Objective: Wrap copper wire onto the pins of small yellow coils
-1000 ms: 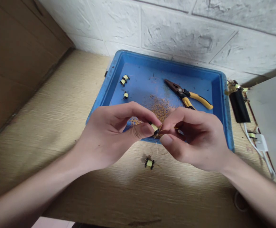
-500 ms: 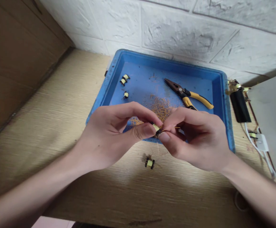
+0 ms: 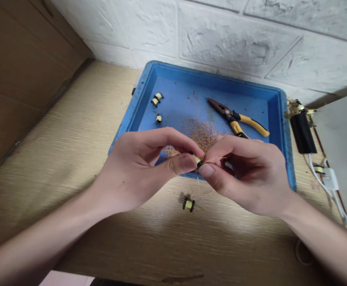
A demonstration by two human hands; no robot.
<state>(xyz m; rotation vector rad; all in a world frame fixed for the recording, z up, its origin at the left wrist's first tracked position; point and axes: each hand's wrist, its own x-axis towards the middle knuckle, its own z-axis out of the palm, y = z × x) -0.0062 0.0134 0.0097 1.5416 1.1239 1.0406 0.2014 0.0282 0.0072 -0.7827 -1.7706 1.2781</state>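
Observation:
My left hand pinches a small yellow-and-black coil part between thumb and forefinger, over the near rim of a blue tray. My right hand is closed in a pinch on a thin copper wire sticking out of the same part, fingertips touching the left thumb. Another small coil part lies on the wooden table just below the two hands.
The tray holds yellow-handled pliers, a heap of copper wire scraps and three small coil parts. A black cylinder and a white cable lie right of it. White brick wall behind, brown panel at left.
My right thumb and forefinger have closed in slightly toward the left thumb on the wire. Everything else stays where it was.

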